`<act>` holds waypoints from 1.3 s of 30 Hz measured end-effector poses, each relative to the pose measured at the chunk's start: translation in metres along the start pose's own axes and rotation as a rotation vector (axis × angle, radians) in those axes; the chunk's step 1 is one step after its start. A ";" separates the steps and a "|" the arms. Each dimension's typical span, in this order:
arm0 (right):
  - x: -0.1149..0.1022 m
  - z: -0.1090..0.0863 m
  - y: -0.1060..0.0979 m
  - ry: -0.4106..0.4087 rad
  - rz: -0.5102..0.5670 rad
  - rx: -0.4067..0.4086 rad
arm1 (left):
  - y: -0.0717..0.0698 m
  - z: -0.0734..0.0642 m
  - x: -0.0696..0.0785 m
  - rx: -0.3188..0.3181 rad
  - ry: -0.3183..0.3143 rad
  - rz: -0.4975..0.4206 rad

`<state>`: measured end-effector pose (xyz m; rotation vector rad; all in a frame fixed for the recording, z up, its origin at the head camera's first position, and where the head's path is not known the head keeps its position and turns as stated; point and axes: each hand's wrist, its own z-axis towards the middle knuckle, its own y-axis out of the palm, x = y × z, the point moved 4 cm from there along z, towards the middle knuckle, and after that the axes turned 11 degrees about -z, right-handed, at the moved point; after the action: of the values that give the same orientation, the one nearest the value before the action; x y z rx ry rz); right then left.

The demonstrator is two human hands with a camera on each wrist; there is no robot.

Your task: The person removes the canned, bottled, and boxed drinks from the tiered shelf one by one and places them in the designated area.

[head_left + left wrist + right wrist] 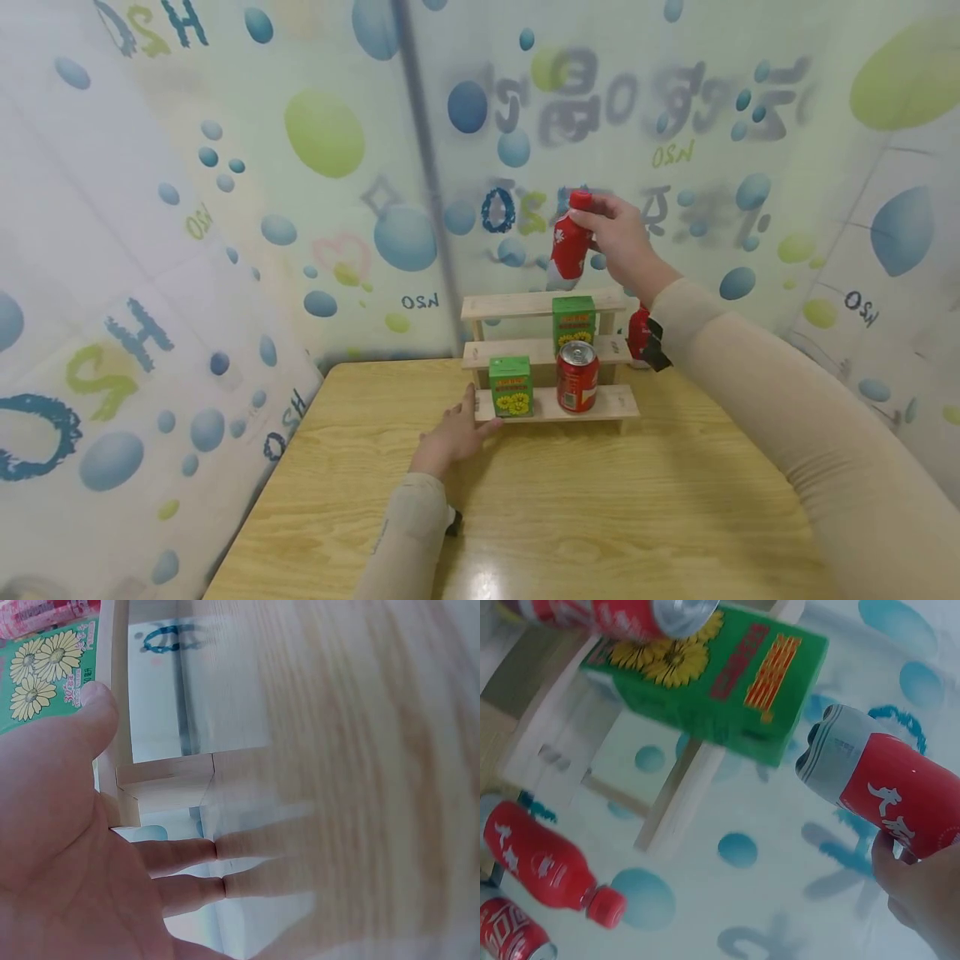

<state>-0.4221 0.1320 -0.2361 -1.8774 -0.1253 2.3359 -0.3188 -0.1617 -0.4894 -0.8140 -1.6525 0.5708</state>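
Observation:
My right hand [621,242] grips a red-labelled plastic bottle [572,246] near its red cap, tilted, in the air above the shelf's top tier. In the right wrist view the bottle's clear base [836,754] points toward a green box [720,675]. The left hand [453,435] touches the front left corner of the three-tier wooden shelf [545,303]. In the left wrist view its thumb lies on the shelf's edge [114,682], and straight fingers reach the table. A green flowered box [511,387] and a red can [577,379] stand on the bottom tier; another green box [573,321] stands behind, higher up.
A second red bottle [544,859] and another red can [511,930] stand right of the shelf. The wooden table [540,508] meets a patterned curtain [322,208] behind and at the sides.

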 end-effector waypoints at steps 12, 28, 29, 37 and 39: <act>0.028 -0.001 -0.059 0.027 -0.083 0.126 | 0.001 0.000 -0.003 0.007 -0.003 0.010; 0.059 -0.010 -0.112 0.064 -0.116 0.240 | -0.001 -0.003 -0.002 0.008 0.000 0.017; 0.061 -0.011 -0.115 0.070 -0.123 0.248 | 0.000 -0.003 -0.002 0.007 0.000 0.016; 0.074 -0.017 -0.139 0.100 -0.157 0.282 | 0.000 -0.002 0.000 0.001 -0.002 -0.002; 0.079 -0.017 -0.145 0.109 -0.160 0.290 | -0.001 -0.002 0.001 0.002 -0.002 -0.001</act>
<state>-0.4137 0.2878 -0.2936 -1.7761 0.0695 2.0191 -0.3177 -0.1615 -0.4875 -0.8111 -1.6544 0.5722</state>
